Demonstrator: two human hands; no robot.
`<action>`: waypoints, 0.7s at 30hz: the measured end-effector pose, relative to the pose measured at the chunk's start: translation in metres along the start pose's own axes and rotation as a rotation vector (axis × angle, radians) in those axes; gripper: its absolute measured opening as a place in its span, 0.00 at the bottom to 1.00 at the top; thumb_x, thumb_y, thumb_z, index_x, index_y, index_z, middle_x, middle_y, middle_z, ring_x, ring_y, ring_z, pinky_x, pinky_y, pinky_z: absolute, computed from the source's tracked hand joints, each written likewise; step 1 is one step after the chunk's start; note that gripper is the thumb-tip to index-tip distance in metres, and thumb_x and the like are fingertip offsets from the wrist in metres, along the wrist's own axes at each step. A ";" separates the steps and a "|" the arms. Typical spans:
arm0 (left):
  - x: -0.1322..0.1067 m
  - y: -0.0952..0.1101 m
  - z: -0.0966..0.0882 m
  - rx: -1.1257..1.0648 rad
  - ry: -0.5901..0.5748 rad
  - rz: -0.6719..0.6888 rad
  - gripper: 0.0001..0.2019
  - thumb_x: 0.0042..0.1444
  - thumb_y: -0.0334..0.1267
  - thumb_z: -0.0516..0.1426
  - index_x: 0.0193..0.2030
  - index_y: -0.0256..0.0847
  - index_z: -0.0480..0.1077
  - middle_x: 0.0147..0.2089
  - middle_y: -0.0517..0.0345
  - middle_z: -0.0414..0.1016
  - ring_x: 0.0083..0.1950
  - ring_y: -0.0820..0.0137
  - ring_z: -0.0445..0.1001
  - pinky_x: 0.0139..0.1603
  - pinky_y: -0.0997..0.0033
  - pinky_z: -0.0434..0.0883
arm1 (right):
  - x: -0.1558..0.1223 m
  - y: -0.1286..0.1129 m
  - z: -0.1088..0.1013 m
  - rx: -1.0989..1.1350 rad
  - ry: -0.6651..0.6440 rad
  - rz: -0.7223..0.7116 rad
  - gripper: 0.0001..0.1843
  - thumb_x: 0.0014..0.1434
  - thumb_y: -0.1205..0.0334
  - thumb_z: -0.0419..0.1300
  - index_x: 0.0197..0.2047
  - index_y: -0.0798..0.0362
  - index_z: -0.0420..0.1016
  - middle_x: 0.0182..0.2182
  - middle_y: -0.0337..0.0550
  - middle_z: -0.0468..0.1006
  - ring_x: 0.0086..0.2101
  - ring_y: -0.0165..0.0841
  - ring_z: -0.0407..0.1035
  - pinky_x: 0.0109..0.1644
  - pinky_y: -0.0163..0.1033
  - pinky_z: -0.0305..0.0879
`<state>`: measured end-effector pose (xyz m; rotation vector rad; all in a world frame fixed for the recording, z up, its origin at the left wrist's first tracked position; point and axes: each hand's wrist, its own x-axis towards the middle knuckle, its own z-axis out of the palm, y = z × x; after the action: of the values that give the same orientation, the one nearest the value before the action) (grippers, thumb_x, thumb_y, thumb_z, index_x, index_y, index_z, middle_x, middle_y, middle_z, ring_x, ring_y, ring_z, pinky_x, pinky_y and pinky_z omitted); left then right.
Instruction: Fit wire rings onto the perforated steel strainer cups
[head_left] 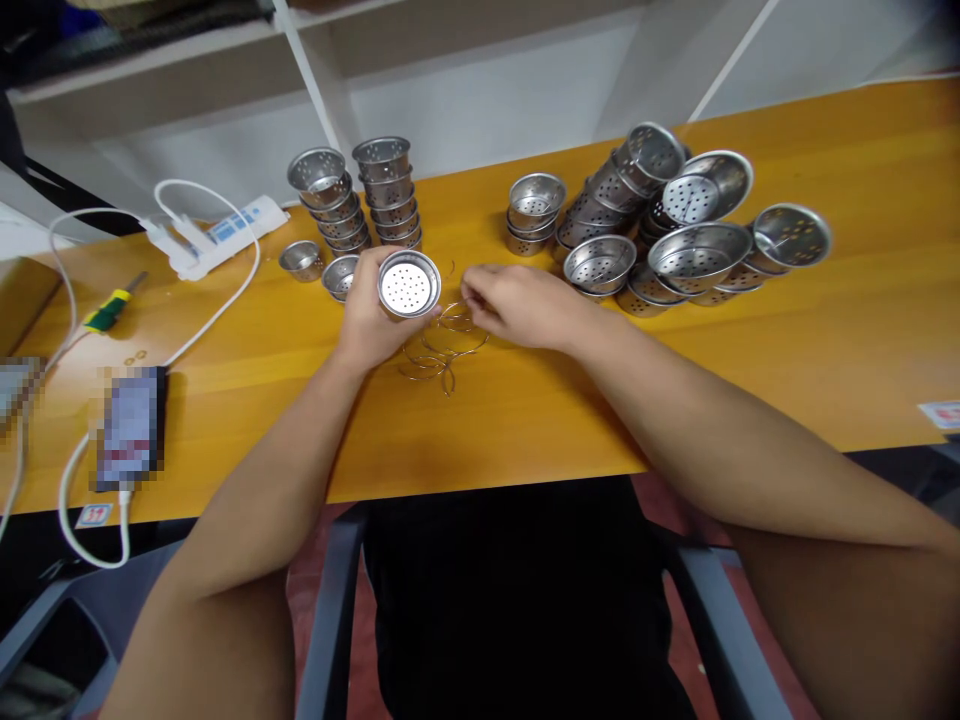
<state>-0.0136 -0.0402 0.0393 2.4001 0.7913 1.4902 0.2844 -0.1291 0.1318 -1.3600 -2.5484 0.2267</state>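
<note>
My left hand (369, 318) is closed around a small perforated metal strainer cup (409, 284), held tilted so its holed bottom faces me. Just to its right, my right hand (517, 303) rests over a loose pile of thin wire rings (442, 350) on the orange table (525, 420); its fingertips are pinched together at the pile, on what looks like one wire ring.
Two stacks of strainer cups (364, 195) stand at the back left, with two single cups (301, 259) beside them. A big heap of cups (660, 230) lies at the back right. At the left are a power strip (217, 232), a screwdriver (112, 305), a phone (129, 425) and white cables.
</note>
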 end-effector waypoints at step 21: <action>-0.008 -0.013 0.006 -0.284 0.004 -0.212 0.58 0.51 0.84 0.81 0.76 0.55 0.66 0.70 0.48 0.77 0.74 0.46 0.86 0.82 0.36 0.85 | 0.010 0.022 0.009 0.210 0.133 0.198 0.16 0.78 0.70 0.60 0.62 0.55 0.85 0.54 0.59 0.91 0.52 0.51 0.84 0.64 0.51 0.78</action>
<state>-0.0156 -0.0326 0.0247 2.0400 0.7518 1.4176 0.2940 -0.1087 0.1191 -1.4899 -2.2135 0.4128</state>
